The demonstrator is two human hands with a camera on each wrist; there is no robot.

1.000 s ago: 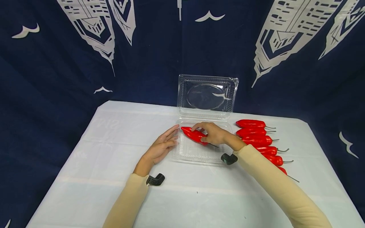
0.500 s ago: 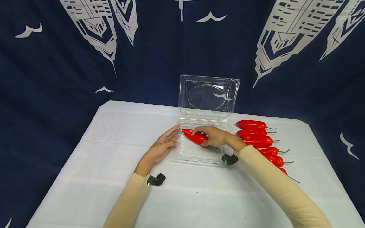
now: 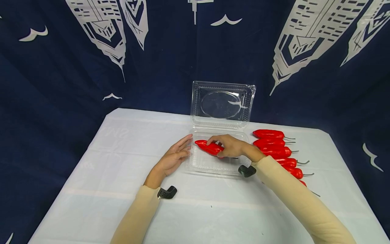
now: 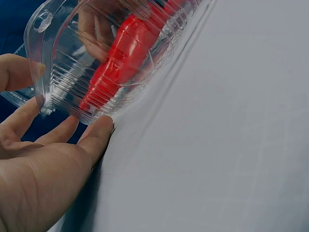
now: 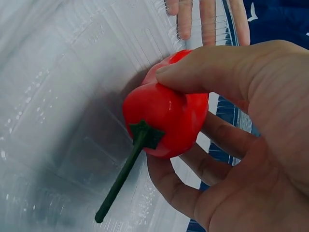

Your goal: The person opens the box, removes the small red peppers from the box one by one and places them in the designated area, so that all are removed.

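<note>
A clear plastic clamshell container [image 3: 213, 166] stands on the table, its lid [image 3: 222, 121] raised at the back. My right hand [image 3: 230, 145] grips a red chili pepper [image 3: 202, 145] over the container's base, thumb on one side and fingers on the other. The pepper's green stem [image 5: 120, 181] points out toward the wrist in the right wrist view. My left hand [image 3: 170, 161] touches the container's left side with its fingers extended. In the left wrist view, the pepper [image 4: 128, 53] shows through the ribbed clear wall, beside the left fingertips [image 4: 101, 125].
Several more red chili peppers [image 3: 275, 151] lie in a column to the right of the container, the nearest partly hidden by the right sleeve [image 3: 292, 189]. A white cloth covers the table [image 3: 106, 162]. A dark blue patterned curtain [image 3: 167, 67] hangs behind it.
The right hand has brought the red chili pepper slightly toward the front and turned it a little flatter across the container. The left hand stays at the container's side.
</note>
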